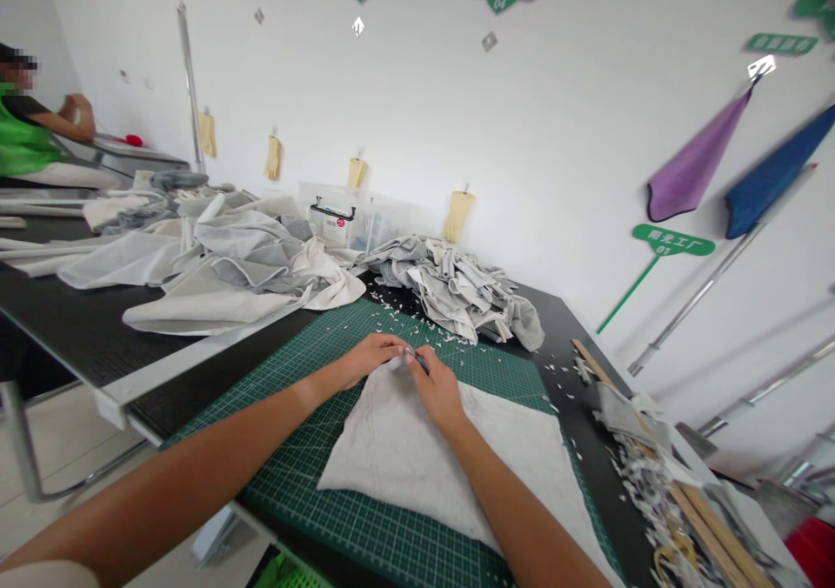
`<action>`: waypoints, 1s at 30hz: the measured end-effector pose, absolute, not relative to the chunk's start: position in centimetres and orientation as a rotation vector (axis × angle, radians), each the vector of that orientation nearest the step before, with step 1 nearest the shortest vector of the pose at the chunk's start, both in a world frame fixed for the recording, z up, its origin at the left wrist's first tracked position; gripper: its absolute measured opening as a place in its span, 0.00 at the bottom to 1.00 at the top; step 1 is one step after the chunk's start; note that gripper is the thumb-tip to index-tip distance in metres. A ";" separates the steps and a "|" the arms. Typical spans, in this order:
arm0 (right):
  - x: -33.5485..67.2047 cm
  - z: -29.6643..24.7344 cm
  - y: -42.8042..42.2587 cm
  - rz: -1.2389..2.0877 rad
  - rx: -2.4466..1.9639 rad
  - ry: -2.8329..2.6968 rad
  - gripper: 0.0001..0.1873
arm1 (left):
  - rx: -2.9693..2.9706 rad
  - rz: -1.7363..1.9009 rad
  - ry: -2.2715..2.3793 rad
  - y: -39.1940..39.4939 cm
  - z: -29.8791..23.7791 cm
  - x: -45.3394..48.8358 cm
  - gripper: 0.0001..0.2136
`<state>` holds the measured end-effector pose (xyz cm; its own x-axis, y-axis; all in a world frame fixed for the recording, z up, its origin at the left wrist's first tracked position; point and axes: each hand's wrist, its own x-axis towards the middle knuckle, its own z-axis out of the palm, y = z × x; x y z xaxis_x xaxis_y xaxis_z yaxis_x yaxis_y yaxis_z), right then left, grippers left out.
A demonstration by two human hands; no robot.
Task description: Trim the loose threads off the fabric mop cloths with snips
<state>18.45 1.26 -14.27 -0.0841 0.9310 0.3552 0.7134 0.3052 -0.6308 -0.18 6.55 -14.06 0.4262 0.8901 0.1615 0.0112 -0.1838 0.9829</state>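
A pale grey-white cloth [384, 436] lies spread on a green gridded cutting mat [280, 492]. My left hand [375, 355] is closed, its fingers pinching the cloth's far corner. Right beside it, my right hand [438, 390] is wrapped round a small tool with a dark handle [422, 363]. The tool's tip meets the cloth corner at my left fingertips; its exact kind is too small to tell. My right forearm crosses over the cloth and covers part of it.
Heaps of grey cloths [248, 249] lie at left, and another pile [450, 283] stands behind the mat. White scraps are scattered around. Wooden strips [708, 527] and shreds line the right edge. A clear plastic bin [332, 223] stands behind. A person in green [30, 140] sits far left.
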 end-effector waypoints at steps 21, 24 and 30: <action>18.2 -14.3 1.0 0.264 -1.498 -2.022 0.20 | 1.335 0.887 0.810 6.2 -13.8 -0.8 0.18; 18.2 -14.3 1.0 0.245 -1.505 -2.039 0.20 | 1.326 0.879 0.818 6.1 -13.7 -0.8 0.17; 18.2 -14.5 1.1 0.212 -1.518 -2.045 0.19 | 1.331 0.875 0.815 6.2 -13.7 -0.8 0.17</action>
